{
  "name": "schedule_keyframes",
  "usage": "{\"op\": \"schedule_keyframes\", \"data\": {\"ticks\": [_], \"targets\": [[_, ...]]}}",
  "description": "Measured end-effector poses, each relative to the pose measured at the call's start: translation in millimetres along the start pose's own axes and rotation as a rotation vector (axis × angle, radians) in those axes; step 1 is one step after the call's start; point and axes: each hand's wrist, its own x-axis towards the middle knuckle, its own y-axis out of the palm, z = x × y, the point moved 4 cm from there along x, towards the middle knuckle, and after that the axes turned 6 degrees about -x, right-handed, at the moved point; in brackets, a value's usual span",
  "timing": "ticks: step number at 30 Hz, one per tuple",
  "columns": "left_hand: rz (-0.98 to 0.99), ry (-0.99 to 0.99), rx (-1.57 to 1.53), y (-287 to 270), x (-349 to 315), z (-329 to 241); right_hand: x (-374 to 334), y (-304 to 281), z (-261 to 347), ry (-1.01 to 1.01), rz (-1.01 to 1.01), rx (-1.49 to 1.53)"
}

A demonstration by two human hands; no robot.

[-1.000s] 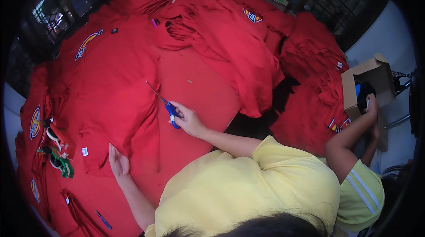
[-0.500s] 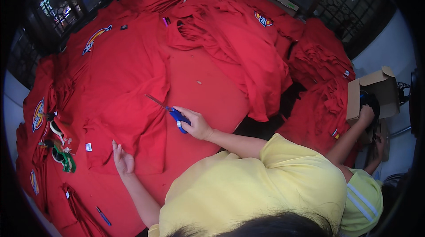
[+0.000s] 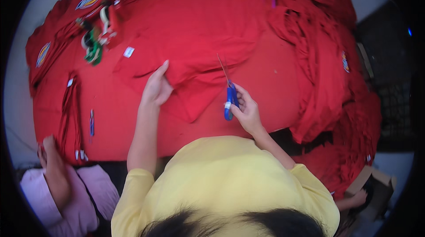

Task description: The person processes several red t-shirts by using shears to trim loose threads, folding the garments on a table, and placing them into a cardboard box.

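My right hand (image 3: 248, 113) is closed round the blue handles of a pair of scissors (image 3: 231, 97), whose blades point up and away from me. My left hand (image 3: 158, 85) is at the near edge of a spread red garment (image 3: 190, 55), thumb raised and fingers loosely extended. Whether its fingertips touch the cloth, I cannot tell. A small white label (image 3: 129, 52) shows on the garment's left edge. The scissor blades lie over the garment's right part.
Red garments with badges surround the red table (image 3: 274, 86). To the left are a green-handled tool (image 3: 92, 47), narrow red strips (image 3: 73, 113) and a blue pen (image 3: 91, 123). A co-worker's hand (image 3: 52, 153) is lower left; another's hand (image 3: 357, 198) is at a cardboard box (image 3: 369, 176).
The view has turned, so the table sits more squarely ahead and a person in pink shows at lower left. The scissors stay in my right hand, now pointing more steeply away.
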Motion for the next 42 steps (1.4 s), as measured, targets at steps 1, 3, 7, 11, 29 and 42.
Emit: {"op": "schedule_keyframes", "data": {"ticks": [1,3,7,11,29,42], "targets": [[0.009,-0.023,-0.034,3.0,-4.0,-1.7,-4.2,8.2,5.9,0.004,0.056,-0.011],[-0.047,-0.056,-0.03,-7.9,-12.6,-1.8,-14.1,22.8,12.5,0.006,0.169,-0.091],[0.032,-0.007,0.116,-5.9,-26.2,-0.8,-17.0,36.1,26.0,-0.118,0.25,-0.291],[0.02,0.055,0.135,2.3,-31.7,5.4,-14.5,35.3,28.9,-0.181,0.294,-0.425],[0.064,0.053,0.289,15.9,-44.4,33.9,-13.8,39.0,23.7,-0.047,0.265,-0.187],[-0.023,0.03,0.222,33.4,-57.2,31.6,-15.7,37.6,18.2,0.332,0.455,0.395]]}}
